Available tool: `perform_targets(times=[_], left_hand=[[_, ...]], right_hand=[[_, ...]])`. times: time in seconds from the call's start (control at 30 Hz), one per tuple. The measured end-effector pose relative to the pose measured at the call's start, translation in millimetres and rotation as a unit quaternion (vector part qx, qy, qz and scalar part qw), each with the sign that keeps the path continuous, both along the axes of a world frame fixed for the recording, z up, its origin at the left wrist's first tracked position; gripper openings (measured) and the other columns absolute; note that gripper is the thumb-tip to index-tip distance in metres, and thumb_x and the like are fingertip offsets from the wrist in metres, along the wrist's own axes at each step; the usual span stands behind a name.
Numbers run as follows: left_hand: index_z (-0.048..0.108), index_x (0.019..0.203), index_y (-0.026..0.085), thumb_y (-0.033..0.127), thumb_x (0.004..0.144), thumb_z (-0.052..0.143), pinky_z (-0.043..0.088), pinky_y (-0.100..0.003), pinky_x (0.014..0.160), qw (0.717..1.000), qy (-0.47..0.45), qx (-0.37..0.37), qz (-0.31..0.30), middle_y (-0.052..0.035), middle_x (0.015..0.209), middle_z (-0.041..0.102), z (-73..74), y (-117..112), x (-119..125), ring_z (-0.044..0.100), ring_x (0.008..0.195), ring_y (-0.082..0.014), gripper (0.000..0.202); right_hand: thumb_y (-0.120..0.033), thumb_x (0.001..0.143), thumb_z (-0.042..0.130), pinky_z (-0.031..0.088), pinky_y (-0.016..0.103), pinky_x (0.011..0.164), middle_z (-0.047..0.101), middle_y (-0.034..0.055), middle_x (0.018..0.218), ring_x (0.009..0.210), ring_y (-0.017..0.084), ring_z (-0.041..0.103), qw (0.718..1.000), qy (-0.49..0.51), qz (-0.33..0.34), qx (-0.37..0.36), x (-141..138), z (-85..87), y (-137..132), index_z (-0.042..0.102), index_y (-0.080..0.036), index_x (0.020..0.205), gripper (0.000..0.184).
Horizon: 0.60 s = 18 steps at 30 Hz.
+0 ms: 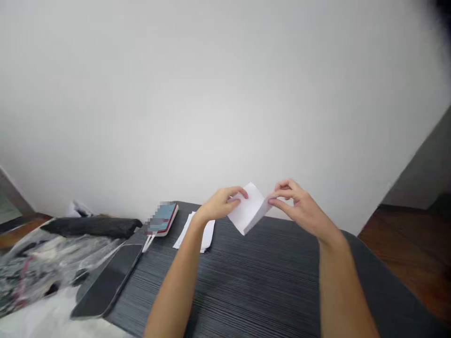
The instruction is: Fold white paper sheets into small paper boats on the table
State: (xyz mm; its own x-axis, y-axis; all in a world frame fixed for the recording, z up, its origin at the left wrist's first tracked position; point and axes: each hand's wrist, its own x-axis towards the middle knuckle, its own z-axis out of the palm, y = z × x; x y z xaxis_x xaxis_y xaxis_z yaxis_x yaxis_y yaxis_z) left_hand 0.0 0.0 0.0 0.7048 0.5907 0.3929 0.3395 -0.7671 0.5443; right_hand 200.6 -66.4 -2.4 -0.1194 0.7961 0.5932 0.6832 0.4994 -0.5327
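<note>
Between my hands, a white sheet of paper (248,209) is held up above the dark table, bent along a crease that runs down its right part. My left hand (221,202) pinches the sheet's left edge between thumb and fingers. On the other side, my right hand (292,199) has the upper right corner between thumb and fingertips. Beneath my left wrist, a small stack of white paper (207,234) lies on the table, partly covered by my forearm.
The dark wood-grain table (260,277) stands against a pale wall (225,103). At its left are a blue notebook (164,218) with a red edge, a white cable (148,243) and a black phone (109,281). Plastic-wrapped items (70,258) lie beyond the left edge.
</note>
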Motion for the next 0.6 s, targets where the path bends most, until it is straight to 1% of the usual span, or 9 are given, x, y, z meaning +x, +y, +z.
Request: perform_targets(times=[0.07, 0.13, 0.2, 0.27, 0.37, 0.43, 0.5, 0.57, 0.6], left_hand=[[0.054, 0.091, 0.016, 0.009, 0.073, 0.035, 0.036, -0.021, 0.061, 1.000, -0.012, 0.005, -0.001, -0.0018, 0.082, 0.054, 3.5, -6, 3, 0.046, 0.067, -0.0106, 0.028], [0.053, 0.092, 0.016, 0.010, 0.074, 0.035, 0.036, -0.021, 0.059, 1.000, -0.025, -0.001, -0.007, -0.0017, 0.081, 0.054, 5.3, -10, 5, 0.046, 0.065, -0.0099, 0.026], [0.050, 0.094, 0.016, 0.012, 0.075, 0.037, 0.035, -0.020, 0.056, 0.999, -0.040, -0.014, -0.016, -0.0012, 0.077, 0.054, 4.2, -13, 6, 0.045, 0.061, -0.0087, 0.024], [0.044, 0.102, 0.017, 0.015, 0.077, 0.038, 0.034, -0.018, 0.052, 0.997, -0.051, -0.052, -0.037, -0.0009, 0.075, 0.055, 0.6, -14, 6, 0.045, 0.056, -0.0077, 0.026], [0.027, 0.118, 0.016, 0.022, 0.080, 0.039, 0.034, -0.018, 0.049, 0.989, -0.045, -0.122, -0.072, -0.0014, 0.071, 0.057, -5.5, -13, 8, 0.047, 0.053, -0.0083, 0.041], [0.023, 0.124, 0.013, 0.027, 0.080, 0.040, 0.037, -0.021, 0.053, 0.989, -0.034, -0.125, -0.064, -0.0021, 0.069, 0.058, -7.0, -12, 9, 0.050, 0.056, -0.0104, 0.049], [0.033, 0.121, 0.012, 0.033, 0.081, 0.039, 0.040, -0.024, 0.060, 0.994, -0.045, -0.095, -0.030, -0.0055, 0.076, 0.060, -5.9, -12, 11, 0.053, 0.065, -0.0131, 0.046], [0.047, 0.111, 0.012, 0.038, 0.083, 0.034, 0.042, -0.026, 0.066, 0.995, -0.070, -0.071, -0.009, -0.0089, 0.087, 0.060, -3.3, -13, 13, 0.055, 0.074, -0.0154, 0.040], [0.051, 0.106, 0.012, 0.039, 0.082, 0.034, 0.042, -0.026, 0.066, 0.994, -0.080, -0.067, -0.007, -0.0098, 0.090, 0.060, -2.1, -13, 15, 0.056, 0.077, -0.0160, 0.039]], right_hand=[[-0.030, 0.071, 0.055, 0.034, 0.036, 0.086, 0.048, 0.0057, 0.105, 0.104, 0.022, 0.043, 1.000, 0.016, 0.008, 0.003, -2, -1.3, 2, 0.065, -0.022, 0.071, 0.013], [-0.032, 0.070, 0.056, 0.037, 0.034, 0.083, 0.050, 0.0056, 0.107, 0.103, 0.022, 0.044, 0.999, 0.047, 0.023, -0.011, -3, -4.1, 5, 0.065, -0.021, 0.070, 0.014], [-0.034, 0.070, 0.055, 0.041, 0.032, 0.075, 0.056, 0.0063, 0.099, 0.092, 0.021, 0.051, 0.993, 0.099, 0.050, -0.046, -4, -9.0, 10, 0.064, -0.018, 0.072, 0.018], [-0.035, 0.070, 0.055, 0.042, 0.029, 0.067, 0.061, 0.0054, 0.082, 0.076, 0.018, 0.054, 0.984, 0.145, 0.070, -0.078, -3, -14.4, 14, 0.063, -0.016, 0.074, 0.021], [-0.036, 0.068, 0.057, 0.040, 0.025, 0.057, 0.060, 0.0030, 0.068, 0.063, 0.015, 0.052, 0.977, 0.187, 0.053, -0.081, -2, -19.3, 18, 0.062, -0.014, 0.073, 0.023], [-0.035, 0.067, 0.057, 0.039, 0.024, 0.054, 0.059, 0.0025, 0.067, 0.061, 0.014, 0.051, 0.978, 0.191, 0.042, -0.076, -3, -18.9, 18, 0.061, -0.014, 0.072, 0.022], [-0.034, 0.067, 0.057, 0.038, 0.024, 0.054, 0.059, 0.0021, 0.066, 0.060, 0.013, 0.051, 0.981, 0.175, 0.042, -0.076, -6, -16.1, 16, 0.061, -0.014, 0.070, 0.021], [-0.034, 0.067, 0.057, 0.037, 0.024, 0.054, 0.059, 0.0019, 0.066, 0.060, 0.013, 0.051, 0.984, 0.157, 0.040, -0.074, -11, -12.2, 14, 0.061, -0.014, 0.070, 0.021], [-0.034, 0.068, 0.057, 0.037, 0.024, 0.054, 0.059, 0.0019, 0.066, 0.060, 0.013, 0.051, 0.985, 0.151, 0.037, -0.071, -14, -10.1, 13, 0.062, -0.014, 0.070, 0.021]])
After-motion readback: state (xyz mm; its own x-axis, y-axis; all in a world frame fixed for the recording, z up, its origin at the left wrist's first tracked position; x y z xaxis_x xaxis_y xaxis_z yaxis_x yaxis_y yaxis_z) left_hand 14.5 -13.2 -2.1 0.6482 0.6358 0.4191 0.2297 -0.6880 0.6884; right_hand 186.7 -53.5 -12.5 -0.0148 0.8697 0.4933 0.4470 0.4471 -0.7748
